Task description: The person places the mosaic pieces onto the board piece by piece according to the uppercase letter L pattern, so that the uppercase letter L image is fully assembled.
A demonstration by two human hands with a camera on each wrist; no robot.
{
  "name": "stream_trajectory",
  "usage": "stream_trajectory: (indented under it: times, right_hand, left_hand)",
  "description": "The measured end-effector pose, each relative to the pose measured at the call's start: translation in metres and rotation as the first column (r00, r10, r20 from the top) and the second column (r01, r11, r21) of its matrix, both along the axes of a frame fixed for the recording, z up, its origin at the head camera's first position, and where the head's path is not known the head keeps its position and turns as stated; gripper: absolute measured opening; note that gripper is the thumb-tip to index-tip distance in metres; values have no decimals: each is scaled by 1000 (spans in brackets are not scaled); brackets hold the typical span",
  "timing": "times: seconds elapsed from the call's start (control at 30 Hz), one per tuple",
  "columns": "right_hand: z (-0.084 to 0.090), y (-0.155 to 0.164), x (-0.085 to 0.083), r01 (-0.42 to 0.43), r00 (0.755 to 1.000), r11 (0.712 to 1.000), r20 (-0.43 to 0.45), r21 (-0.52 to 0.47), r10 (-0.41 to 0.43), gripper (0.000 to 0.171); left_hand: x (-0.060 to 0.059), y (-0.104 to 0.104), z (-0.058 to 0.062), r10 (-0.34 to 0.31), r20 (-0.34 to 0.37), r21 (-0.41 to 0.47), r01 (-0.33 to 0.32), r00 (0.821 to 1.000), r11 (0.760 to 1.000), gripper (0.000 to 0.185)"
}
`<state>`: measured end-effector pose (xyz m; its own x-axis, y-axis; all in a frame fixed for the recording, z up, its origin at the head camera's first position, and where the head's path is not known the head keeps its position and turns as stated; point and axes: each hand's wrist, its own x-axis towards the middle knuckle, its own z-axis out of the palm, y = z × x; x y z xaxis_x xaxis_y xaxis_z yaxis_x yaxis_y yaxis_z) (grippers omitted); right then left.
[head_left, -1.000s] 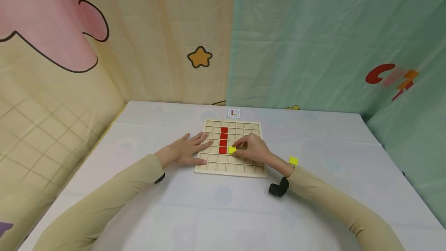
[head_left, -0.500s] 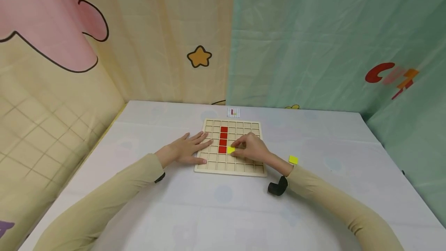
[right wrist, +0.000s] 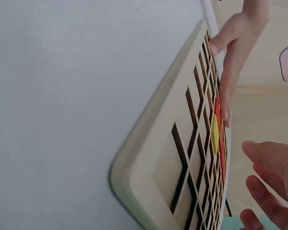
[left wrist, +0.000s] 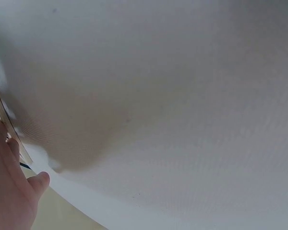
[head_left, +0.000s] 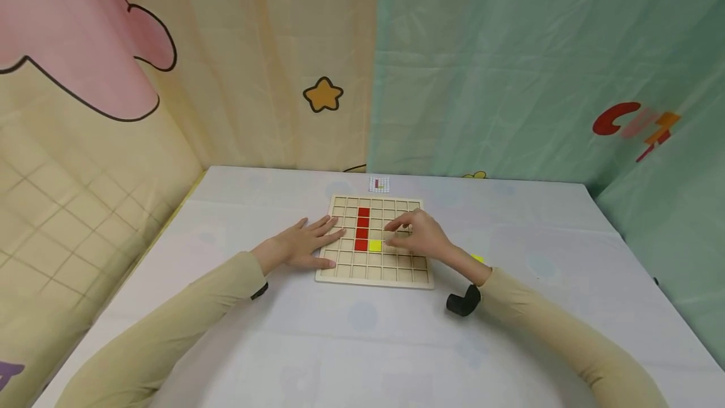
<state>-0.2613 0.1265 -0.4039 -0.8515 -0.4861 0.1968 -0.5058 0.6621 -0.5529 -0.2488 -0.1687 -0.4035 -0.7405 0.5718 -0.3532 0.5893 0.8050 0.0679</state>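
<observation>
A wooden grid board (head_left: 391, 276) lies flat on the table with a column of red square tiles (head_left: 362, 233) in its cells. Beside the lowest red one sits a yellow tile (head_left: 375, 245), level in its cell. My left hand (head_left: 303, 243) rests spread across the board's left edge. Just right of the yellow tile, my right hand (head_left: 421, 235) hovers over the grid, thumb and fingers apart and holding nothing. In the right wrist view those loosely bent fingertips (right wrist: 249, 147) are away from the yellow tile (right wrist: 214, 132).
Another yellow tile (head_left: 478, 258) lies right of the board, partly hidden by the right forearm. A small printed grid card (head_left: 379, 184) lies behind the board. Cloth curtains (head_left: 487, 68) rise at the table's back and sides.
My right hand has slid the yellow tile left into the cell beside the red column, let go of it and drawn back to the right. The left hand has stayed put.
</observation>
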Motion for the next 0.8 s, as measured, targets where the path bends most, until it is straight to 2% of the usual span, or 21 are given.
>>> stream_trajectory:
  times: [0.5,0.8]
  right_hand:
    - [20,70,-4,48,998,998,-29,42,-46,31]
    - [11,113,6,91,996,992,-3,90,-92,28]
  left_hand:
    - [-1,1,1,9,5,1,-9,1000,1000,82]
    - [1,2,1,7,-3,10,-7,1000,1000,81]
